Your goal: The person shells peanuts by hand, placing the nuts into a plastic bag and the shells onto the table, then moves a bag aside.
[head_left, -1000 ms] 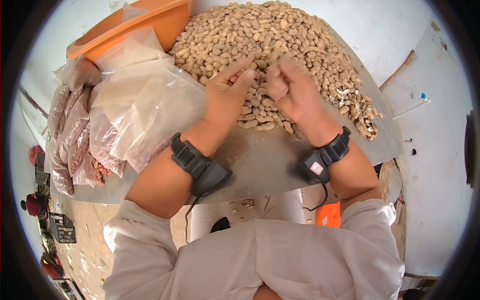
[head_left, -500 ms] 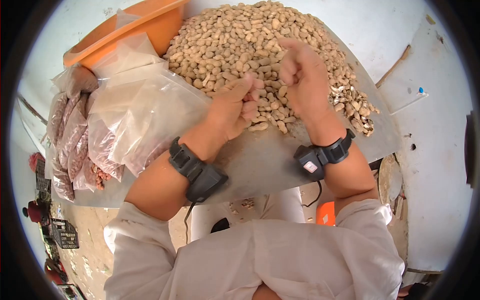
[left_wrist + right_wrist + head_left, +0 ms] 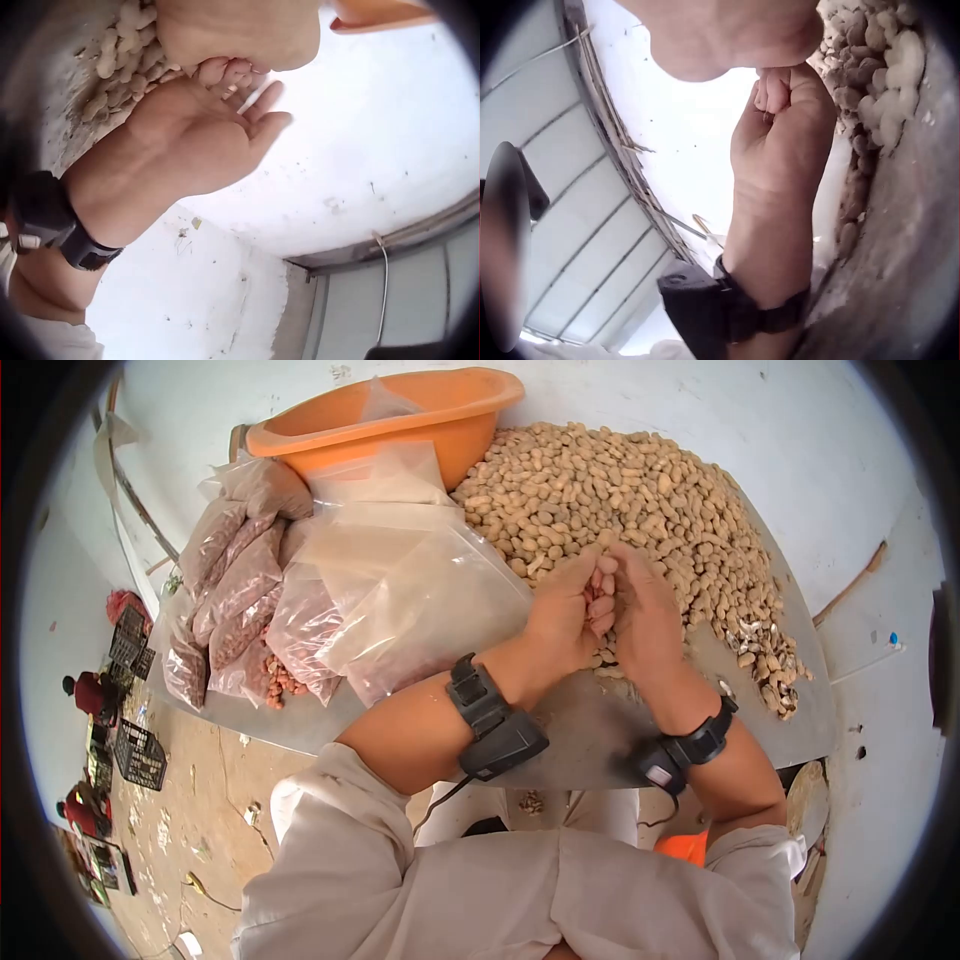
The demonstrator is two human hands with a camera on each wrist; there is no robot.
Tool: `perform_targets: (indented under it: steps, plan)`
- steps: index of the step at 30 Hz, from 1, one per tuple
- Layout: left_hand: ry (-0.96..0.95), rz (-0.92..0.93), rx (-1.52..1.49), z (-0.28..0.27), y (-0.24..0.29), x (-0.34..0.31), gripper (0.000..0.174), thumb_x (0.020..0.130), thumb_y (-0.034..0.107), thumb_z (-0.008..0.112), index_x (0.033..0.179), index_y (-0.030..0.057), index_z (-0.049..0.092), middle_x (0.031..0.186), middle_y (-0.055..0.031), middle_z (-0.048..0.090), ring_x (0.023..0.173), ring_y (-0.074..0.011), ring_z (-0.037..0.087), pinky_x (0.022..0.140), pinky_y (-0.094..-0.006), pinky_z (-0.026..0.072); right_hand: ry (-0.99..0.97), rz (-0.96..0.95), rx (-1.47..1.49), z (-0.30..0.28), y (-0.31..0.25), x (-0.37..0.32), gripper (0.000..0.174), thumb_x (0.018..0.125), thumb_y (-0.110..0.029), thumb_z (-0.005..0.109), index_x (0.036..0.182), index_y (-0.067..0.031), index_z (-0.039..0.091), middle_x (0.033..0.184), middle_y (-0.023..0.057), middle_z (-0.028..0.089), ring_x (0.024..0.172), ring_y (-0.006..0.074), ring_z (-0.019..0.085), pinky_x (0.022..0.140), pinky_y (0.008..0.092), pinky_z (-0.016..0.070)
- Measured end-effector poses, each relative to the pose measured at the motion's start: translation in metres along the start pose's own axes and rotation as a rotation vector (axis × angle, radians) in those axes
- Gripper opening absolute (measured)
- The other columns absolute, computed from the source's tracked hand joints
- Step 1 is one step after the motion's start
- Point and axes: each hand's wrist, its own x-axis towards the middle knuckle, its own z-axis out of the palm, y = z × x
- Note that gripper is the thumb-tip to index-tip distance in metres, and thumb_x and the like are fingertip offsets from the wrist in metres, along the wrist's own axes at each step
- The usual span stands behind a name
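Both hands meet over the near edge of a heap of unshelled peanuts (image 3: 600,490). My left hand (image 3: 563,615) has its fingers curled inward, fingertips toward the right palm, around small reddish peanut kernels (image 3: 590,586) mostly hidden in the palm. Against those fingertips lies my right hand (image 3: 648,625), cupped, its fingers fairly straight. In the left wrist view the right hand (image 3: 187,135) shows its palm side, with the thumb held out. The right wrist view shows the left hand (image 3: 784,142) with bent fingers. I cannot tell whether the right hand holds a peanut.
Clear plastic bags (image 3: 420,590) lie flat left of the heap, beside filled bags of kernels (image 3: 240,560) and loose kernels (image 3: 280,680). An orange basin (image 3: 400,420) stands behind. Broken shells (image 3: 765,660) lie at the right on the metal table (image 3: 570,745). Black crates (image 3: 138,755) stand on the floor.
The head view has turned, so the table sits lower and further right. My hands, apart half a second ago, have come together; the right has moved in from over the heap.
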Motion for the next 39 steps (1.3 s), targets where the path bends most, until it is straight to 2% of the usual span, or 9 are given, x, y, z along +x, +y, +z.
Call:
perform_targets:
  steps: [2, 6, 12, 16, 20, 23, 25, 33, 39]
  plan:
    - [0.093, 0.239, 0.503, 0.023, 0.008, -0.006, 0.023, 0.092, 0.023, 0.047, 0.081, 0.0064, 0.058, 0.068, -0.0010, 0.054, 0.054, -0.0098, 0.045, 0.047, -0.0214, 0.0363, 0.088, 0.260, 0.438, 0.014, -0.003, -0.009, 0.038, 0.096, -0.036, 0.035, 0.111, -0.0047, 0.051, 0.102, 0.0031, 0.053, 0.086, 0.0162, 0.053, 0.083, 0.0291, 0.0431]
    - [-0.082, 0.983, 1.273, 0.033, -0.001, -0.004, 0.018, 0.085, 0.015, 0.056, 0.071, 0.0027, 0.057, 0.063, -0.0075, 0.052, 0.056, -0.0190, 0.049, 0.051, -0.0309, 0.0386, 0.133, 0.167, 0.689, 0.051, -0.015, -0.030, 0.037, 0.097, -0.033, 0.034, 0.117, -0.0053, 0.048, 0.106, 0.0042, 0.054, 0.094, 0.0161, 0.054, 0.088, 0.0308, 0.0440]
    - [-0.304, 1.046, 1.617, 0.038, 0.007, -0.011, 0.008, 0.076, 0.011, 0.060, 0.077, 0.0029, 0.062, 0.067, -0.0099, 0.054, 0.066, -0.0292, 0.054, 0.062, -0.0370, 0.0435, -0.200, 0.070, 1.012, 0.026, 0.001, -0.036, 0.037, 0.098, -0.030, 0.032, 0.120, -0.0052, 0.047, 0.110, 0.0070, 0.054, 0.104, 0.0200, 0.052, 0.093, 0.0352, 0.0428]
    - [-0.274, 1.000, 1.611, 0.040, 0.004, -0.018, 0.009, 0.076, 0.011, 0.060, 0.080, 0.0033, 0.064, 0.075, -0.0105, 0.056, 0.072, -0.0278, 0.055, 0.068, -0.0358, 0.0443, -0.304, 0.041, 1.051, 0.019, 0.021, -0.041, 0.037, 0.098, -0.029, 0.030, 0.122, -0.0051, 0.046, 0.112, 0.0089, 0.055, 0.110, 0.0227, 0.051, 0.097, 0.0382, 0.0420]
    - [-0.176, 0.957, 1.582, 0.047, 0.017, -0.019, 0.014, 0.079, 0.012, 0.059, 0.085, 0.0020, 0.065, 0.083, -0.0128, 0.058, 0.078, -0.0274, 0.056, 0.070, -0.0342, 0.0448, 0.209, 0.062, 0.744, 0.017, 0.025, -0.038, 0.041, 0.098, -0.028, 0.029, 0.120, 0.0035, 0.046, 0.114, 0.0157, 0.053, 0.110, 0.0276, 0.051, 0.099, 0.0440, 0.0410]
    - [0.007, 0.756, 1.548, 0.040, 0.057, -0.018, 0.020, 0.083, 0.016, 0.057, 0.094, 0.0011, 0.064, 0.089, -0.0151, 0.061, 0.082, -0.0279, 0.058, 0.073, -0.0322, 0.0455, 0.379, 0.169, 1.028, 0.039, -0.011, -0.049, 0.047, 0.098, -0.033, 0.031, 0.107, 0.0087, 0.051, 0.105, 0.0176, 0.055, 0.103, 0.0304, 0.053, 0.097, 0.0446, 0.0431]
    - [0.122, 0.385, 1.846, 0.033, 0.095, -0.021, 0.023, 0.085, 0.020, 0.056, 0.098, 0.0020, 0.064, 0.090, -0.0173, 0.062, 0.084, -0.0285, 0.060, 0.075, -0.0318, 0.0464, 0.381, 0.129, 1.040, 0.033, -0.014, -0.050, 0.050, 0.098, -0.033, 0.030, 0.103, 0.0116, 0.051, 0.103, 0.0204, 0.054, 0.101, 0.0331, 0.053, 0.098, 0.0472, 0.0417]
    - [0.048, 0.217, 2.299, -0.030, 0.113, -0.030, 0.033, 0.088, 0.030, 0.053, 0.111, 0.0076, 0.057, 0.088, -0.0195, 0.063, 0.084, -0.0360, 0.060, 0.077, -0.0407, 0.0467, 0.379, 0.104, 1.015, 0.022, -0.012, -0.051, 0.051, 0.097, -0.034, 0.031, 0.099, 0.0116, 0.053, 0.099, 0.0221, 0.053, 0.098, 0.0342, 0.053, 0.097, 0.0488, 0.0424]
    - [0.113, 0.159, 2.281, -0.027, 0.109, -0.024, 0.031, 0.087, 0.033, 0.053, 0.091, 0.0035, 0.060, 0.082, -0.0201, 0.062, 0.081, -0.0378, 0.059, 0.072, -0.0423, 0.0458, 0.392, 0.106, 1.009, 0.019, -0.016, -0.056, 0.050, 0.097, -0.034, 0.032, 0.100, 0.0118, 0.052, 0.096, 0.0215, 0.052, 0.096, 0.0336, 0.053, 0.096, 0.0491, 0.0427]
